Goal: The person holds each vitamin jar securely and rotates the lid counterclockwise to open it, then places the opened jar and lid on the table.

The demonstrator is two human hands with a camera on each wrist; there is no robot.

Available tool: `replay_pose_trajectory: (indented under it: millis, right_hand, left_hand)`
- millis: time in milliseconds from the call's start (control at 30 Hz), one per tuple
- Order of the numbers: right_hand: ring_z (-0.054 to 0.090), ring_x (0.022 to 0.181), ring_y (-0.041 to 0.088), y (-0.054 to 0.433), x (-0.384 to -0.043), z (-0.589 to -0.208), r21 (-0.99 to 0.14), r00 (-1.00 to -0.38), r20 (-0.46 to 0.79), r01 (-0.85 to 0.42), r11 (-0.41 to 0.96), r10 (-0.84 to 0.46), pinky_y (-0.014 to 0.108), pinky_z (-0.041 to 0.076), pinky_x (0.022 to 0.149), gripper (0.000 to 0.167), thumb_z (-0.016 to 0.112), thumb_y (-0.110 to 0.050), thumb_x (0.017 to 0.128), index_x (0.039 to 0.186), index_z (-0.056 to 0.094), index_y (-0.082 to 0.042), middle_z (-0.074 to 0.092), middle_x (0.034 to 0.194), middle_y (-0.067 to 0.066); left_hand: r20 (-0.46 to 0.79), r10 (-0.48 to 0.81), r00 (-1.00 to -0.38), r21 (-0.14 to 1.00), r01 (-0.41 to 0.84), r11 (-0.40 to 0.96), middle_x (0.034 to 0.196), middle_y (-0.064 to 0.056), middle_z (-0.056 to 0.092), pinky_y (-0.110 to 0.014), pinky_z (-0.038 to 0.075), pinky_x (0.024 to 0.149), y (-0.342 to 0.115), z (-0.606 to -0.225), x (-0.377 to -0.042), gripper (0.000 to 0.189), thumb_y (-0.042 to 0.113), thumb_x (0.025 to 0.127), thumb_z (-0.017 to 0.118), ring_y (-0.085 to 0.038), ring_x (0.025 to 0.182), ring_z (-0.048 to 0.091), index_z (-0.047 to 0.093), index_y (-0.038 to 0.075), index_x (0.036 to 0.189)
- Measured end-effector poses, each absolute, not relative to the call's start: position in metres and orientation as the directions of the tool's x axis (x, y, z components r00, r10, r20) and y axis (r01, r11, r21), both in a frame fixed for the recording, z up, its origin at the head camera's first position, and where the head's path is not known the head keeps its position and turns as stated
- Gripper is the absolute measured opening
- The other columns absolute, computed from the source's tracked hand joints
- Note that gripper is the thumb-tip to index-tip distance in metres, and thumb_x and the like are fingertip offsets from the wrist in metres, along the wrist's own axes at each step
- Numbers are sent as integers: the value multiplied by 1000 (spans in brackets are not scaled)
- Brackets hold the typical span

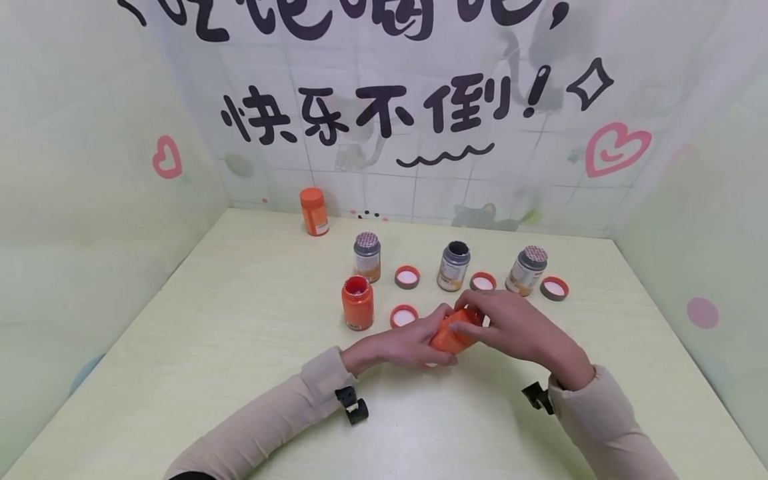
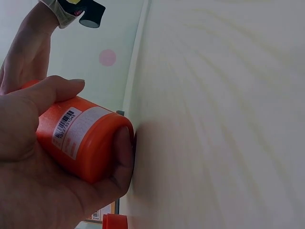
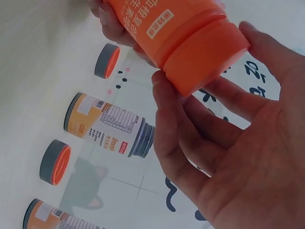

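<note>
An orange bottle with a barcode label lies tilted between both hands above the table. My left hand grips its body, the fingers curled round the base and the thumb along the side in the left wrist view. At the other end sits an orange screw cap, still on the bottle. My right hand holds this cap between thumb and fingertips. Just beyond the hands, a loose lid rests with its white inside upward, beside an uncapped red-orange bottle.
Further back stand a grey bottle with a patterned seal, a grey bottle with a dark open mouth, and another sealed grey bottle. Upturned grey-and-red lids lie near them. A capped orange bottle stands by the back wall.
</note>
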State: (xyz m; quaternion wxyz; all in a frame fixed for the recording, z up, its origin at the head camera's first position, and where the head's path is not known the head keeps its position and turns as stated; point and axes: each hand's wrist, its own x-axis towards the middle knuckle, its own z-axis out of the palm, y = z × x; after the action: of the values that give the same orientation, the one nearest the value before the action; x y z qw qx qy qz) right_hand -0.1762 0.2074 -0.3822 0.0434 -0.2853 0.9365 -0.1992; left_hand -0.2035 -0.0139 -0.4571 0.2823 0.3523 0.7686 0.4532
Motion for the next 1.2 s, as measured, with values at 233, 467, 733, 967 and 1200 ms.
replay_pose_trajectory:
  millis: [233, 467, 733, 967, 1200]
  right_hand:
    - [62, 81, 7, 215, -176, -377, -435, -848, -126, -418, 797, -514, 27, 53, 72, 43, 77, -49, 88, 116, 64, -20, 69, 92, -8]
    - [57, 70, 8, 220, -177, -374, -430, -827, -152, -437, 790, -541, 25, 49, 62, 46, 80, -53, 85, 108, 67, -16, 65, 81, -8]
    - [58, 76, 7, 212, -175, -379, -459, -819, -39, -494, 738, -573, 25, 50, 69, 39, 70, -55, 93, 113, 66, -21, 63, 85, -13]
    - [56, 81, 10, 206, -173, -381, -409, -805, 77, -564, 717, -589, 25, 48, 71, 23, 74, -34, 95, 115, 70, -23, 60, 86, -14]
    - [64, 89, 10, 213, -175, -376, -449, -839, -77, -454, 770, -539, 28, 55, 76, 44, 80, -37, 89, 124, 64, -16, 70, 97, -8]
  left_hand:
    - [-126, 792, -598, 897, 273, 349, 122, 2, 56, -26, 53, 87, -13, -457, -203, 54, 26, 94, 72, -12, 109, 57, 36, 24, 135]
    - [-135, 785, -604, 891, 272, 363, 120, 4, 56, -26, 51, 89, -15, -456, -202, 53, 26, 95, 72, -11, 108, 57, 36, 24, 134]
    - [-124, 794, -594, 894, 280, 349, 124, 3, 55, -25, 54, 86, -16, -455, -201, 55, 25, 95, 72, -12, 110, 56, 36, 25, 136]
    - [-139, 789, -599, 892, 270, 363, 129, 4, 53, -26, 54, 88, -16, -454, -200, 64, 27, 95, 72, -12, 115, 54, 31, 28, 144]
    - [-130, 794, -594, 894, 276, 352, 125, 2, 55, -26, 53, 88, -14, -455, -203, 56, 26, 95, 72, -12, 111, 55, 35, 24, 137]
